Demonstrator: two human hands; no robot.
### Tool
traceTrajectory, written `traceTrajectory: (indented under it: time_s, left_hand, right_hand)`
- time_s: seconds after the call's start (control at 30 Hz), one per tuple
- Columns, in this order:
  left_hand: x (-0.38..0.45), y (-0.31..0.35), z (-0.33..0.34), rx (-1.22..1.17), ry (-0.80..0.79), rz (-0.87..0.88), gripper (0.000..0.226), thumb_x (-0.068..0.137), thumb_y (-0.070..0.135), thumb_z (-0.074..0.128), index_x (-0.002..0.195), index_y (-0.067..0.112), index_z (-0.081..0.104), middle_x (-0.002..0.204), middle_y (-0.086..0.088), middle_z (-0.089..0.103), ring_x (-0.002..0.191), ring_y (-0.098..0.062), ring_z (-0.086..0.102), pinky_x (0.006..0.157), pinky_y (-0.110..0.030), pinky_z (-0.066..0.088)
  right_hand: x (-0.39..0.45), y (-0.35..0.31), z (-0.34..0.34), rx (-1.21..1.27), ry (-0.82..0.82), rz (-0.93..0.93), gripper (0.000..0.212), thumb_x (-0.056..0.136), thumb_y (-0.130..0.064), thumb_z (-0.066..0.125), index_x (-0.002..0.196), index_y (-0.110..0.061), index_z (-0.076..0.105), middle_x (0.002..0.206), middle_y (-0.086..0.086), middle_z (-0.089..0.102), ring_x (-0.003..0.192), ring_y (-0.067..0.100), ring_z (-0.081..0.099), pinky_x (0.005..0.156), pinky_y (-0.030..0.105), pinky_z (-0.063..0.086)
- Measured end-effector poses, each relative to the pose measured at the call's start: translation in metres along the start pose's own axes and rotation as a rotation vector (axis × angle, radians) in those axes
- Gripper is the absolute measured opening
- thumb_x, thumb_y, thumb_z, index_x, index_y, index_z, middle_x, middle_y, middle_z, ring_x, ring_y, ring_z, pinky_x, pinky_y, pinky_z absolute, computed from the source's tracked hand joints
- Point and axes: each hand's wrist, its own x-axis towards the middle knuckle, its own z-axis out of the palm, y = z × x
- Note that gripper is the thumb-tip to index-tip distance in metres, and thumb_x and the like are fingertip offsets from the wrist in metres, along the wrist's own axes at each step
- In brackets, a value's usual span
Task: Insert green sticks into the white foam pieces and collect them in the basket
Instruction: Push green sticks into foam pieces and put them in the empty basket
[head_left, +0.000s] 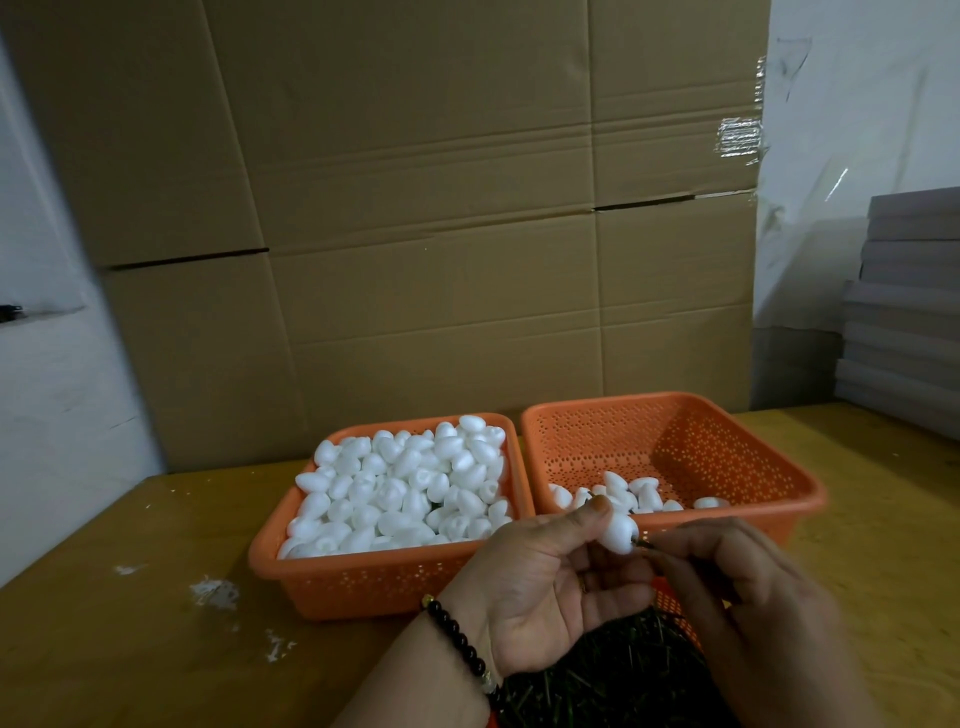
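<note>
My left hand (545, 587) pinches a white foam piece (618, 535) between thumb and fingers, just in front of the two orange baskets. My right hand (737, 587) pinches a thin green stick (641, 543) whose tip touches the foam piece's right end. The left orange basket (322, 577) is heaped with plain white foam pieces (405, 488). The right orange basket (769, 457) holds several foam pieces (634, 493) along its near side; some show dark stick ends. A pile of green sticks (608, 680) lies under my hands.
The baskets stand side by side on a yellow wooden table (156, 545) with white foam crumbs (213, 592) at the left. Stacked cardboard boxes (415, 234) rise close behind. Grey flat boards (904, 312) are stacked at the right.
</note>
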Motion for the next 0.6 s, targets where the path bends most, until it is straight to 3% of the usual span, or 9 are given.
traceTrajectory:
  time_s: [0.2, 0.33, 0.5, 0.6]
  left_hand:
    - [-0.0021, 0.0042, -0.0007, -0.031, -0.029, 0.023, 0.014, 0.073, 0.011, 0.071, 0.082, 0.001, 0.071, 0.085, -0.018, 0.069, 0.073, -0.022, 0.069, 0.061, -0.031, 0.059]
    - [-0.0018, 0.0080, -0.0021, -0.123, -0.008, 0.128, 0.033, 0.068, -0.005, 0.070, 0.099, 0.001, 0.059, 0.089, -0.019, 0.070, 0.074, -0.026, 0.070, 0.062, -0.034, 0.059]
    - [-0.0015, 0.0097, -0.0020, -0.134, 0.015, 0.244, 0.031, 0.064, -0.012, 0.066, 0.090, 0.003, 0.067, 0.087, -0.013, 0.069, 0.074, -0.020, 0.067, 0.062, -0.026, 0.056]
    - [-0.0022, 0.0081, -0.0014, -0.072, 0.000, 0.306, 0.030, 0.070, -0.017, 0.063, 0.088, 0.005, 0.072, 0.088, -0.009, 0.069, 0.073, -0.015, 0.063, 0.064, -0.024, 0.054]
  right_hand:
    - [0.0000, -0.0005, 0.0001, 0.010, 0.009, 0.020, 0.022, 0.082, -0.032, 0.053, 0.083, -0.016, 0.069, 0.088, -0.011, 0.064, 0.087, -0.009, 0.058, 0.074, 0.003, 0.042]
    - [0.0001, 0.0000, -0.0017, 0.046, 0.006, 0.015, 0.017, 0.083, -0.032, 0.053, 0.088, -0.021, 0.065, 0.090, -0.013, 0.064, 0.080, -0.004, 0.062, 0.068, 0.010, 0.048]
    - [0.0000, -0.0022, -0.0019, 0.019, 0.003, 0.014, 0.016, 0.083, -0.031, 0.054, 0.087, -0.022, 0.066, 0.088, -0.012, 0.064, 0.082, -0.007, 0.059, 0.070, 0.003, 0.042]
    - [-0.0005, -0.0018, -0.0020, 0.028, -0.012, 0.016, 0.018, 0.084, -0.031, 0.053, 0.088, -0.020, 0.066, 0.088, -0.010, 0.065, 0.079, -0.004, 0.061, 0.067, 0.011, 0.047]
